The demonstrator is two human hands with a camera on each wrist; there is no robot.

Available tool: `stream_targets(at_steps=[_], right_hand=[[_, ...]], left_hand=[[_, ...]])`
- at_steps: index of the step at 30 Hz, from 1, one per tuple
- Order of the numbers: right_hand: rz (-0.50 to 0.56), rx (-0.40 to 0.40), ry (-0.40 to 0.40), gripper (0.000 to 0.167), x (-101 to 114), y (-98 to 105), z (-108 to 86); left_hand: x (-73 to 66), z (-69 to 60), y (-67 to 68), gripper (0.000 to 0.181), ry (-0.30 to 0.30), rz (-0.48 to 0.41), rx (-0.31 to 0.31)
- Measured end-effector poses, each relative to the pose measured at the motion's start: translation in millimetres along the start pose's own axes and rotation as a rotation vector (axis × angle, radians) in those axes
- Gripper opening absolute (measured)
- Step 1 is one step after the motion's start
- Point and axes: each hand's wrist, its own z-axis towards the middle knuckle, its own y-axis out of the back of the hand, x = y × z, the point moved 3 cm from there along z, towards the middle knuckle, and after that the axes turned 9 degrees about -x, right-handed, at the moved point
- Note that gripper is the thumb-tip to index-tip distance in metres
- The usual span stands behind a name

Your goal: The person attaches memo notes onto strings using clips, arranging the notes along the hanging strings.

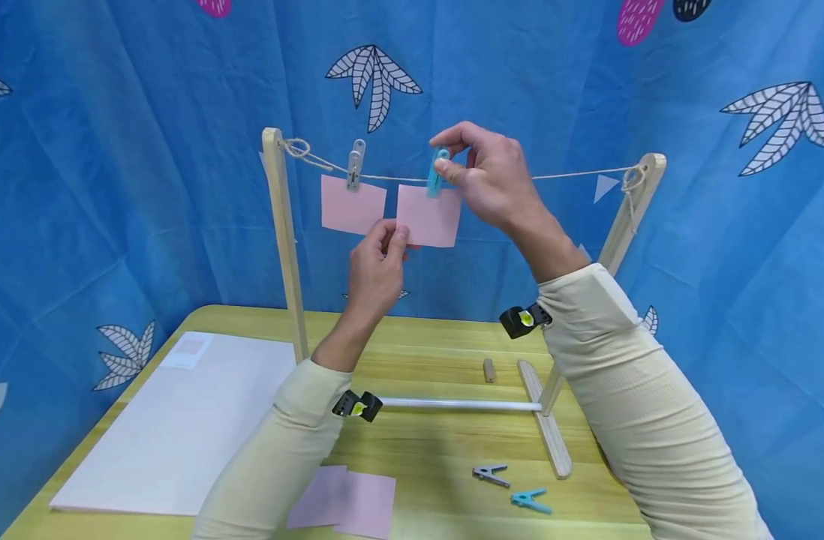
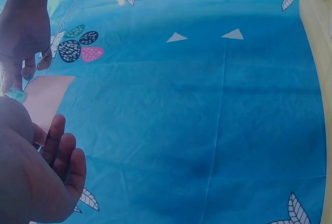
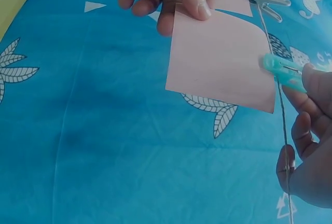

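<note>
Posts (image 1: 287, 247) carry twine (image 1: 574, 175) left to right. Left hand (image 1: 377, 271), raised, pinches a pink paper card (image 1: 428, 225) near its lower-left corner; the card lies right of that grip, just below the twine. Right hand (image 1: 488, 174), nearer the twine, arches from the right, pinching a blue clothespin (image 1: 434, 180), long axis upright across twine and card's top edge.

Blue leaf-print cloth backdrop (image 1: 520, 82), yellowish wood-grain table (image 1: 446, 442), soft folds
</note>
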Motion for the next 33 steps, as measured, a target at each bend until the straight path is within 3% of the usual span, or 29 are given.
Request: stream_targets(at_steps=[7, 20, 33], right_hand=[[-0.051, 0.063, -0.029, 0.033, -1.7, -2.4, -1.6], [-0.045, 0.063, -0.032, 0.044, -5.9, 4.6, -2.3], [-0.063, -0.15, 0.286, 0.048, -12.7, 19.1, -28.9]], left_hand=[[0.8, -1.8, 0.4, 0.029, 0.006, 0.001, 0.002], [5.3, -5.9, 0.6, 0.033, 0.023, 0.004, 0.031], [11.8, -24.3, 12.5, 0.029, 0.003, 0.058, 0.067]])
